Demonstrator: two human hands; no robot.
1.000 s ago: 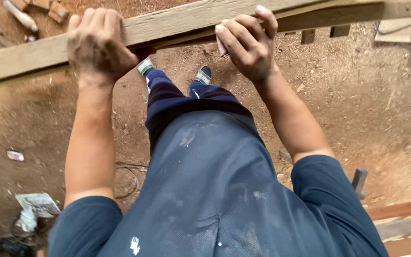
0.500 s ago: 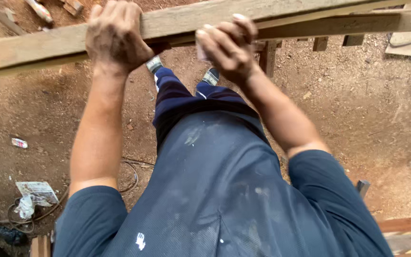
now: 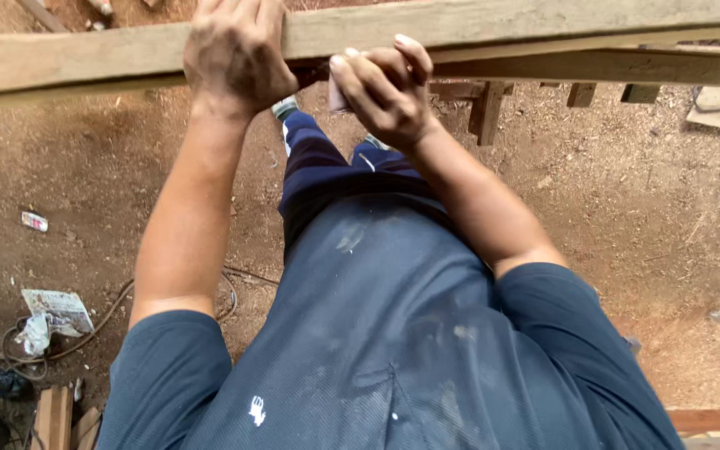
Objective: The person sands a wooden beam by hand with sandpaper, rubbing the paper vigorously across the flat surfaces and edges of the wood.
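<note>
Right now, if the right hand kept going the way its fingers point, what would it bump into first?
The right hand, curled around a small pale object, points up-picture at the long wooden beam. It would most likely meet the beam's near edge first; the fingers already appear to touch it, though depth is unclear.

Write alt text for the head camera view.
Looking down, the left hand grips a long wooden plank while the right hand presses a small pale block against its edge. Below lie the person's blue shirt and reddish dirt ground.
</note>
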